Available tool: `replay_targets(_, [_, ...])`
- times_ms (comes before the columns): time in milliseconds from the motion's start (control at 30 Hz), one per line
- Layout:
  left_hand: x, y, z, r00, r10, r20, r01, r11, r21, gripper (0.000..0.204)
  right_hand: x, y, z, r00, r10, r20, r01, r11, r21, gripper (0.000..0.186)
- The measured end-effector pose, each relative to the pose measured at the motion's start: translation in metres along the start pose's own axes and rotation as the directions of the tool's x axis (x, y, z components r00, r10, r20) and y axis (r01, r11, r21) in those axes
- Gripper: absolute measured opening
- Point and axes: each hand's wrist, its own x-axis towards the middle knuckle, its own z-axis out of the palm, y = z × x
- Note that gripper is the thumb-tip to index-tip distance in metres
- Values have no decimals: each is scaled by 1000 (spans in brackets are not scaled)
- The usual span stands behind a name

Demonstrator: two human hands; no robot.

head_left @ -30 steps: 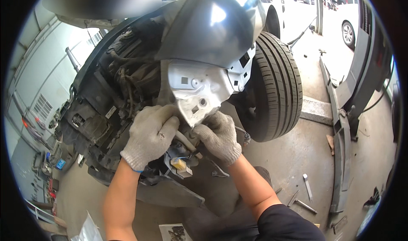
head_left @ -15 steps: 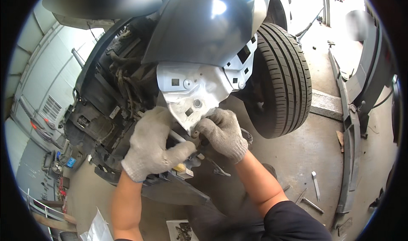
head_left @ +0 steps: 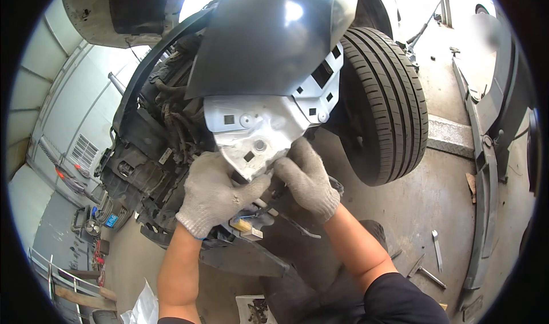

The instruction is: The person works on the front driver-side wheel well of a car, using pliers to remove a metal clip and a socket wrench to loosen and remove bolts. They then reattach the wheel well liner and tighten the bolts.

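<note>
While both gloved hands work under the stripped front corner of the raised car, the left hand (head_left: 214, 195) is cupped against the lower tip of the silver metal bracket (head_left: 257, 127), thumb pressed up along its edge, fingers curled but not fully closed; the right hand (head_left: 306, 178) is bent over just beside it, fingers wrapped down toward something hidden behind the bracket's tip, so whether it grips a fastener or a clip cannot be told; the bracket itself hangs below the dark fender panel (head_left: 269, 38), between the exposed wiring and hoses (head_left: 171, 118) on the left and the front tyre (head_left: 386, 104) on the right. Judging from this, the step is freeing or seating a small part at the bracket's lower point; done well, the left hand would steady the bracket while the right works by feel, with force kept in line with the fastener so nothing slips toward the wiring; a yellow-and-white connector (head_left: 246, 227) sits just below the hands and is best kept clear. Loose metal tools (head_left: 434, 250) lie on the concrete floor (head_left: 423, 198), well apart.
</note>
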Motion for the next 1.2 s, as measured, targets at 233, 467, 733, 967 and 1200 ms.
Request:
replay_targets(233, [0,6,3,999,-46,9,47,993,-109,31,-20,4,-21,996,-88,3,88,996,-31,28])
replay_targets(467, [-3,2,5,999,-10,-52,7,998,-62,33,-8,-2,-14,978,-118,175,148,974,-173,23])
replay_targets(733, [2,-2,3,1000,4,7,-3,999,-52,40,-2,-5,-10,992,-94,89,117,945,-305,12])
replay_targets(967, [4,4,-6,995,-18,94,11,997,73,40,1,-14,-6,992,-81,99,109,940,-324,22])
replay_targets(1200, [-1,-11,-8,996,33,80,-43,992,117,39,-9,-12,21,993,-10,-114,-3,993,-119,21])
